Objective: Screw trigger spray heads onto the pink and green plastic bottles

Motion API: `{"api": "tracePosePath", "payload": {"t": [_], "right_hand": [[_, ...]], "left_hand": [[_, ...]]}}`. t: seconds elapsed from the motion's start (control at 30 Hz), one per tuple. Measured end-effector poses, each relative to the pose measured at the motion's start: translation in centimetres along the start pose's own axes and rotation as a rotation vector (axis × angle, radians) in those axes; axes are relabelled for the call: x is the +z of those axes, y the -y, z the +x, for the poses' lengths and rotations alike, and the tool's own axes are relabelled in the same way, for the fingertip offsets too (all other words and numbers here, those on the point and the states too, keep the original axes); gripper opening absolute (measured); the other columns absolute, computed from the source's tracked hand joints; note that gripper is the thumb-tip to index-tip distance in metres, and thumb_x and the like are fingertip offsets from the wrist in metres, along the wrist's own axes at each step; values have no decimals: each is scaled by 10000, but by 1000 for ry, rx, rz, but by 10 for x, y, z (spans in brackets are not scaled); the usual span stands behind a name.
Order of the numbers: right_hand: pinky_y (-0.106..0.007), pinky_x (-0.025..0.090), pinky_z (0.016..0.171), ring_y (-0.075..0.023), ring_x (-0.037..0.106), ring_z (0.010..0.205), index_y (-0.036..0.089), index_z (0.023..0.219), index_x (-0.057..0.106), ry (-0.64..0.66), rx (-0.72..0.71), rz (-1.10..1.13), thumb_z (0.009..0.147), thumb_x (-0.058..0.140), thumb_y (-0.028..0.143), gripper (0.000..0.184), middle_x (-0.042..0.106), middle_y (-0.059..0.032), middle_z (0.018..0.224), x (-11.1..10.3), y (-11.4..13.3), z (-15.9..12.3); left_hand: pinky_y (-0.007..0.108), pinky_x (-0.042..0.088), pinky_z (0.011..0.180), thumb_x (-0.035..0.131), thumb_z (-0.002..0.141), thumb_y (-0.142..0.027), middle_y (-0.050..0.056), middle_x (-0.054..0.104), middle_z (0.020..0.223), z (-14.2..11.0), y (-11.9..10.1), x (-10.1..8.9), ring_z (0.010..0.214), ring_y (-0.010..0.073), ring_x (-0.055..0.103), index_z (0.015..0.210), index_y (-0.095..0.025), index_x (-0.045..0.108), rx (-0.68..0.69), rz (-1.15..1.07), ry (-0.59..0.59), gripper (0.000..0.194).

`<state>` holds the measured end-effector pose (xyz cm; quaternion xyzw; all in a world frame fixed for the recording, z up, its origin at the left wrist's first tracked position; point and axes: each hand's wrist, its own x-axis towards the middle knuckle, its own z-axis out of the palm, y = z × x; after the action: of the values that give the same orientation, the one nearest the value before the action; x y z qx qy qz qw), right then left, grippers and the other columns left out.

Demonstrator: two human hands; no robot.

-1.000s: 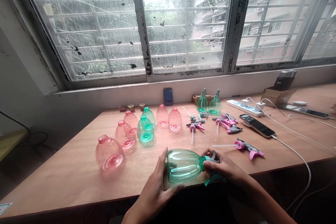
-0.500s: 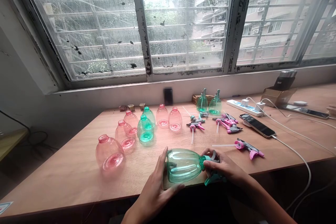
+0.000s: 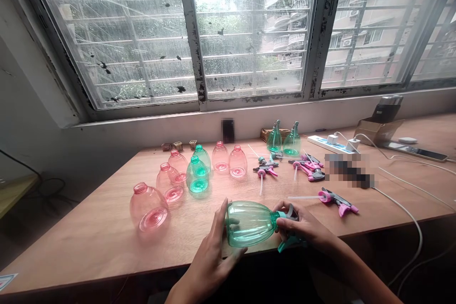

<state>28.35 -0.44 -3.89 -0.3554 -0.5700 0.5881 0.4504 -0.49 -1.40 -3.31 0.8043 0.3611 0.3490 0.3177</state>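
A clear green spray bottle (image 3: 249,224) lies sideways between my hands at the table's front edge, its neck pointing right. My left hand (image 3: 216,242) cups the bottle's base, fingers behind and thumb below. At the neck, my right hand (image 3: 294,222) is closed around the green and grey spray head (image 3: 281,221), most of which its fingers cover. Beyond the bottle stand two open green bottles (image 3: 197,175) and several open pink bottles (image 3: 151,209). Right of my right hand lies a pink and grey spray head (image 3: 337,199) with a white tube.
More pink and grey spray heads (image 3: 308,167) lie mid-table. Two green bottles with spray heads (image 3: 292,140) stand at the back by a small brown basket (image 3: 265,134). On the right are a power strip (image 3: 331,146), white cables (image 3: 409,213) and a cardboard box (image 3: 374,130).
My left thumb has shifted slightly down and left along the bottle's underside. The bottle and my right hand stay nearly in place.
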Motion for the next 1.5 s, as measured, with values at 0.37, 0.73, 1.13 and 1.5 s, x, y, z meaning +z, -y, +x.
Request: {"api": "tracePosePath", "payload": {"t": [0.37,0.73,1.13,1.5], "right_hand": [[-273,467,581,-152,594,592,179,969,598,-12,5,-18,793,806,514,432,675,10,686,1,0,-1],[-252,449,571,-139,590,588,178,956,595,-3,-1,-4,811,806,484,399,679,15,682,1,0,-1],[-271,470,580,-160,610,583,185,988,601,-33,6,-1,786,819,511,442,681,16,658,0,-3,-1],[-278,478,575,-163,611,581,187,986,594,-39,18,-14,768,823,536,471,683,13,674,0,-2,0]], "left_hand": [[571,349,1197,720,907,-351,131,215,1674,-1,6,-1,1457,382,395,1613,-353,69,-44,-16,6,960],[516,410,1166,755,880,-331,130,283,1661,0,5,0,1436,364,440,1613,-352,-14,-63,-87,14,1063],[519,416,1158,720,912,-344,137,273,1657,1,10,0,1419,356,458,1607,-353,89,-52,-136,9,939],[545,385,1175,864,781,-368,146,269,1659,-1,11,2,1405,371,471,1612,-368,3,-70,-189,-2,1197]]}}
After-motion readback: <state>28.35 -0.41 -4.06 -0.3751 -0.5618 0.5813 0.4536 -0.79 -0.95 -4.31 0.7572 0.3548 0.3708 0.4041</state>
